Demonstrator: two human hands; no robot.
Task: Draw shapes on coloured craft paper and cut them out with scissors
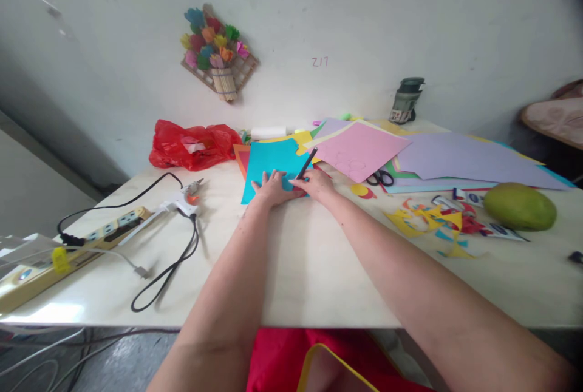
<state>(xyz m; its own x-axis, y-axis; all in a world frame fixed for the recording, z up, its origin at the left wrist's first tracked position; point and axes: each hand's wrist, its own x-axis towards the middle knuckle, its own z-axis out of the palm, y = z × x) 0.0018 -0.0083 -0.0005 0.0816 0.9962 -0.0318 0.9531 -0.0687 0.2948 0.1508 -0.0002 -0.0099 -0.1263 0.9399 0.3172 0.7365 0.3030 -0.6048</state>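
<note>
A sheet of blue paper lies on the table in front of me, over orange and red sheets. My left hand rests flat on its lower part with the fingers spread. My right hand grips a dark pen, tilted with its upper end to the right, at the sheet's lower right edge. A small red piece shows between the two hands, partly hidden by the fingers. To the right of my right hand lie a yellow paper circle and black-handled scissors.
Pink paper and purple paper spread at the back right. Nearer are paper scraps and a green fruit. A glue gun, its cord and a power strip lie left, a red plastic bag behind.
</note>
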